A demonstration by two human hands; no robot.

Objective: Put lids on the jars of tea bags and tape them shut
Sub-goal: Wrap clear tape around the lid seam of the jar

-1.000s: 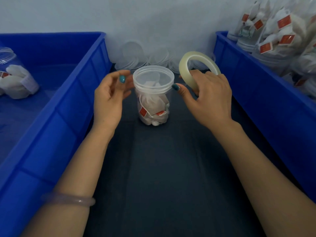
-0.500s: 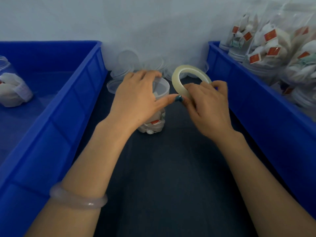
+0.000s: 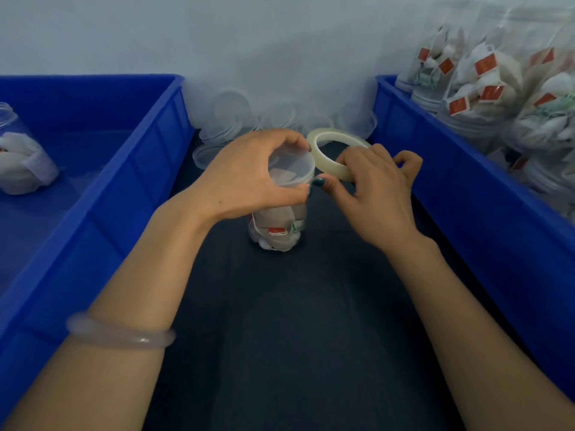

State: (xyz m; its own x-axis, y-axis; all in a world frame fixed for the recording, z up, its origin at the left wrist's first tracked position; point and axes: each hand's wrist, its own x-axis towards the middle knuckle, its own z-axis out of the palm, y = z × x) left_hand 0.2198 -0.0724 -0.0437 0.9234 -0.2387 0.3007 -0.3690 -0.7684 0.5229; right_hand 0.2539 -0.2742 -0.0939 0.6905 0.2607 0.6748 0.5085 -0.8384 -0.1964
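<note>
- Left hand (image 3: 245,178) curls round the lid (image 3: 291,169) atop the jar (image 3: 275,228), which stands on the dark mat (image 3: 280,306).
- Right hand (image 3: 376,188) grips the tape roll (image 3: 326,164), thumb just beside the lid rim.
- Risk: lid seated crooked, so tape seals a gap.
- Risk: sideways tape pull tips the light jar.
- Tape's free end not visible.

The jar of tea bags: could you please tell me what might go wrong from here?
1. The left hand grips only the lid, so a sideways tug from the tape roll in the right hand might tip the jar.
2. That hand hides part of the lid's rim; if it sits crooked, tape could seal it that way.
</note>
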